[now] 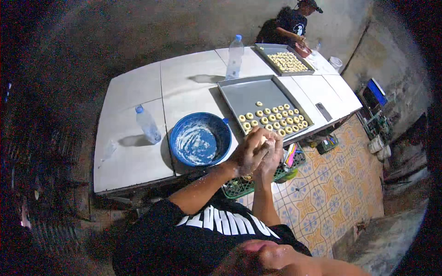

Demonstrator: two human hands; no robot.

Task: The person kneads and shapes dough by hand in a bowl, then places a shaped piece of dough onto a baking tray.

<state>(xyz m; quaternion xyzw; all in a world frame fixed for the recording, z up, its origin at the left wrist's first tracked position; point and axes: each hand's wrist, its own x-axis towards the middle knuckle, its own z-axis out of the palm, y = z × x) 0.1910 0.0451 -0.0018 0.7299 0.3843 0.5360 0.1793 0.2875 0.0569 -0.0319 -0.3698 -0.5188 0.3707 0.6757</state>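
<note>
My left hand (250,154) and my right hand (274,154) are pressed together, both dusted with white flour. A pale bit of dough (264,139) shows between the fingers; most of it is hidden. Just beyond my hands lies a grey metal tray (251,90) on the table. Rows of small dough rings (276,117) cover its near part, and the far part is bare metal. To the left of my hands stands a round blue basin (202,142), its inside smeared with flour.
On the white-tiled table (133,92) stand two clear plastic bottles (147,124), one (235,57) farther back. Another person (292,27) works at the far end beside a second tray (285,62) of dough pieces. Below the table edge sits a green crate (239,187) on the patterned floor (313,198).
</note>
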